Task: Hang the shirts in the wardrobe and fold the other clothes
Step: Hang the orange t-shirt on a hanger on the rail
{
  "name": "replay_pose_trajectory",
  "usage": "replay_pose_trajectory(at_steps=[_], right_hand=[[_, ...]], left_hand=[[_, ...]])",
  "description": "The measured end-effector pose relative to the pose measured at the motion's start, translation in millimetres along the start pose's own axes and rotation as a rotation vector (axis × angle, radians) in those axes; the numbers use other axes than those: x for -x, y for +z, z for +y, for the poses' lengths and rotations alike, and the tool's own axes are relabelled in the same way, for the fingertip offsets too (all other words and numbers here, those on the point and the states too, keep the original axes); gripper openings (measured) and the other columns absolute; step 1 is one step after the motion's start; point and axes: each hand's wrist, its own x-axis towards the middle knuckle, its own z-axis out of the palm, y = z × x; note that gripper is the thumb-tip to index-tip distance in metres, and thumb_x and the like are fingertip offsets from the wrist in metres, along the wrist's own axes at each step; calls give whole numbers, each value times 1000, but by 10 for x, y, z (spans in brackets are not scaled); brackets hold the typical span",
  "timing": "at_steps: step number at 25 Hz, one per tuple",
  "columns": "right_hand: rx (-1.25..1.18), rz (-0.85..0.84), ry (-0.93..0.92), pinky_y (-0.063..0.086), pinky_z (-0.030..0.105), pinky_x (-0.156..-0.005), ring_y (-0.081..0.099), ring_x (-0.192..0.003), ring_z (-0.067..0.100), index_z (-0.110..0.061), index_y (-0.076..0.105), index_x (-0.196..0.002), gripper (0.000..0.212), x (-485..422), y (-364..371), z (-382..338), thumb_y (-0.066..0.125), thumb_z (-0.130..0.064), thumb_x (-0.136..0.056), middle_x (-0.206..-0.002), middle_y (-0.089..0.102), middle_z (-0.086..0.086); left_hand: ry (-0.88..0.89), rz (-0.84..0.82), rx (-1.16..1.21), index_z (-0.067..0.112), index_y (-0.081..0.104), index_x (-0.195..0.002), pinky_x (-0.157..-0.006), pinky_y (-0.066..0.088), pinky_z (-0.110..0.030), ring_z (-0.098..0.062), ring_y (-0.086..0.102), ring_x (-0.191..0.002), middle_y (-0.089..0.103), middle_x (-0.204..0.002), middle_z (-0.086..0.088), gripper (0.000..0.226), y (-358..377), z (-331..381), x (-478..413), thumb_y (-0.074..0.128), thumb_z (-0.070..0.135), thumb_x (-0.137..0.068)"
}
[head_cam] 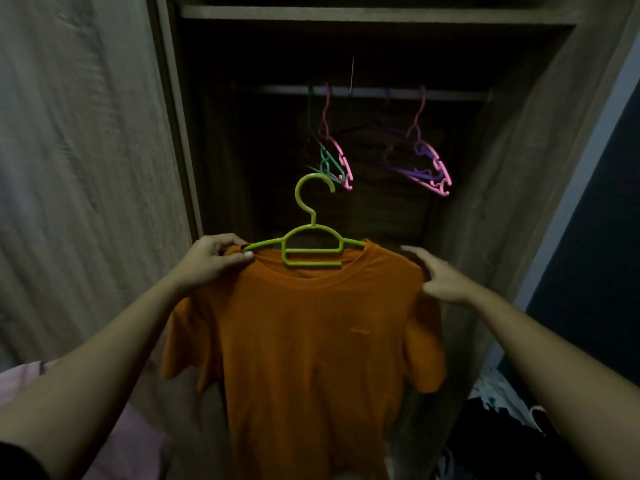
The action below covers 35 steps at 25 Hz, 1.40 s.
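The step in hand is the hanging of a shirt. The person holds one orange T-shirt (304, 341) in front of the open wardrobe (502, 168), and it is already put on one green hanger (311, 263): the hanger's arms go inside the collar and its hook stands free above.

The left hand (211, 258) pinches the left shoulder of the shirt together with the hanger's arm, thumb on the near side. The right hand (440, 278) has straight, spread fingers and grips nothing. It lies at the right shoulder of the shirt and seems to smooth or steady the cloth. The two hands are well apart, one at each shoulder.

The shirt is not in the wardrobe yet. It hangs in the air, nearer than the rail (367, 92) and lower than it.

The next move probably calls for lifting the hanger up and further in, with the hook turned to the rail, and setting it down in the gap between the two groups of empty hangers. The left hand alone may have to carry the weight, so a grip nearer the hook would be safer — otherwise the shirt could slip off the right side.

The count, as far as the dark allows:
- shirts in hand: one
- green hangers: one
- pink hangers on the rail: two, one on the left (341, 157) and one on the right (415, 123)
- teal hanger (327, 164): one
- purple hanger (420, 174): one — more dark ones may hide behind

A pile of other clothes (495, 410) lies low at the right. The pieces in it cannot be counted.
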Motion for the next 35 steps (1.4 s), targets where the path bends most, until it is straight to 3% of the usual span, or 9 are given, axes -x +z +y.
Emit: replay_pose_trajectory(at_steps=[4,8,17,21,23,25,30,33,35], right_hand=[[71,69,-245,46,27,-83,61,-94,10,-36,54,-105,14,-93,142,-314,45,-32,-96,-95,60,-10],[79,155,-307,50,31,-79,62,-80,9,-40,54,-91,17,-135,248,-366,39,-34,-97,-78,60,-8],[82,130,-292,48,28,-77,62,-86,11,-39,56,-100,19,-56,66,-347,38,-32,-98,-91,64,-2],[309,275,-277,40,44,-101,49,-119,19,-26,43,-134,46,-22,78,-354,54,-31,-90,-128,50,4],[219,406,-392,44,32,-91,53,-106,11,-22,49,-126,41,18,237,-584,59,-23,-87,-118,52,0],[57,257,-340,44,20,-79,55,-91,3,-19,53,-123,32,50,460,-906,56,-21,-90,-109,57,-4],[-705,-102,34,40,35,-104,54,-113,16,-14,32,-141,60,-311,870,-1309,54,-38,-90,-123,57,7],[-888,-147,73,46,21,-74,55,-84,11,-14,57,-100,17,-412,914,-1460,53,-28,-92,-89,56,4],[-945,-171,111,43,21,-64,56,-86,12,-14,59,-105,19,-418,925,-1509,58,-26,-90,-96,60,4]], left_hand=[[22,-52,1,24,62,-99,-76,45,-21,-9,59,-93,60,-101,3,11,54,122,-10,60,24,-88],[92,-35,-155,34,57,-94,-74,42,-16,-3,56,-92,58,-98,8,13,10,239,-28,60,22,-89],[81,-10,-56,20,61,-101,-77,44,-24,-11,57,-95,59,-103,1,12,-52,285,-18,56,23,-91],[51,8,10,22,61,-100,-76,45,-27,-14,58,-93,58,-102,0,11,-15,238,-6,56,24,-91],[40,34,14,24,60,-99,-77,45,-27,-15,57,-93,58,-102,-1,10,41,246,-18,56,25,-91],[21,64,-14,23,61,-99,-75,45,-26,-15,57,-92,58,-101,-2,10,110,291,-25,56,26,-91],[5,185,-257,19,62,-97,-68,47,-25,-12,58,-82,61,-89,1,11,338,572,43,60,28,-90],[-93,259,-393,21,61,-96,-66,51,-26,-14,62,-79,62,-84,3,12,443,824,200,60,31,-90],[-226,134,-434,20,57,-115,-80,53,-32,-19,63,-94,64,-99,-1,29,491,1053,299,61,31,-89]])
